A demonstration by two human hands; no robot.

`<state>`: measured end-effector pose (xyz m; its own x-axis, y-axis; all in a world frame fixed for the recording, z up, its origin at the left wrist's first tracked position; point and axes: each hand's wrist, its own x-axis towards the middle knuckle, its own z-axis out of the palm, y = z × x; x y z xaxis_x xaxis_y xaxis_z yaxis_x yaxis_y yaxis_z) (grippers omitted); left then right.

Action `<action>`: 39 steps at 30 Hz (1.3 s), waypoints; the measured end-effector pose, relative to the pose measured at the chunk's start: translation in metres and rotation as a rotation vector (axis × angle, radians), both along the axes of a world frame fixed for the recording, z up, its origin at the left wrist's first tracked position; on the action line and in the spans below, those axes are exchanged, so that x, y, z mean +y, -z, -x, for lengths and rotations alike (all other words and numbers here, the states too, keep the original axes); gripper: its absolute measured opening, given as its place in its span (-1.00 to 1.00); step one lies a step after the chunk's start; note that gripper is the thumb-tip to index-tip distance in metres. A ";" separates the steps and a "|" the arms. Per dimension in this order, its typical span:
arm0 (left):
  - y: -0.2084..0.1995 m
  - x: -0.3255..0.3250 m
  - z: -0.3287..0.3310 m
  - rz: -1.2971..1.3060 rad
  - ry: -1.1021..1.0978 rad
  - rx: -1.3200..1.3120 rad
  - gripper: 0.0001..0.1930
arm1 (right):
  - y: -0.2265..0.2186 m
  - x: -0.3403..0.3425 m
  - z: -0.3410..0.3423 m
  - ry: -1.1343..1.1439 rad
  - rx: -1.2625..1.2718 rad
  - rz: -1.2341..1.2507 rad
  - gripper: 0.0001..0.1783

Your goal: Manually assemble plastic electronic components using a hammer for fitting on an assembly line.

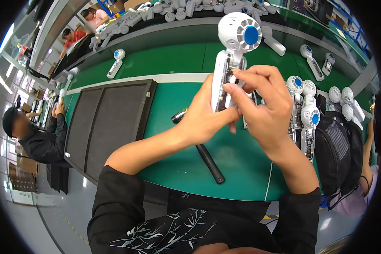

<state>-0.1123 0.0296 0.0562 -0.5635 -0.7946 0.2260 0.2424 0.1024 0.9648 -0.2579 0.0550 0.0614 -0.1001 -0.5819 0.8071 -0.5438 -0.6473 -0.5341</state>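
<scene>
Left hand point(201, 112): yours, wrapped around the fan's point(222, 63) handle.
Right hand point(270, 101): yours, fingers bent at the handle's open side; pinching or not, you cannot tell.
Fan: head up, above the tabletop point(169, 165).
Writing: too small to tell.

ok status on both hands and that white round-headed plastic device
Left hand gripping white round-headed plastic device. Right hand fingers at its open side. Black-handled tool on green tabletop, not in the way.

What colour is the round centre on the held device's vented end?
The round centre is blue, best seen in the head view.
</scene>
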 end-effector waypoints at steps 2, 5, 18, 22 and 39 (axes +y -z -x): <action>-0.004 0.000 -0.004 -0.107 0.035 -0.043 -0.44 | 0.002 -0.002 -0.004 -0.022 -0.003 0.005 -0.81; -0.003 -0.007 -0.020 -0.191 0.018 0.013 -0.50 | 0.007 -0.006 -0.009 -0.062 -0.015 0.020 -0.83; 0.021 -0.064 -0.096 -0.221 -0.400 0.286 -0.69 | 0.096 0.006 -0.047 -0.245 0.617 -0.731 -0.61; 0.019 -0.058 -0.096 -0.148 -0.388 0.254 -0.70 | 0.073 -0.026 -0.018 -0.270 0.250 -1.126 -0.69; 0.005 -0.036 -0.099 -0.148 -0.182 0.150 -0.57 | 0.017 0.035 -0.048 -0.635 -0.326 -0.498 -0.57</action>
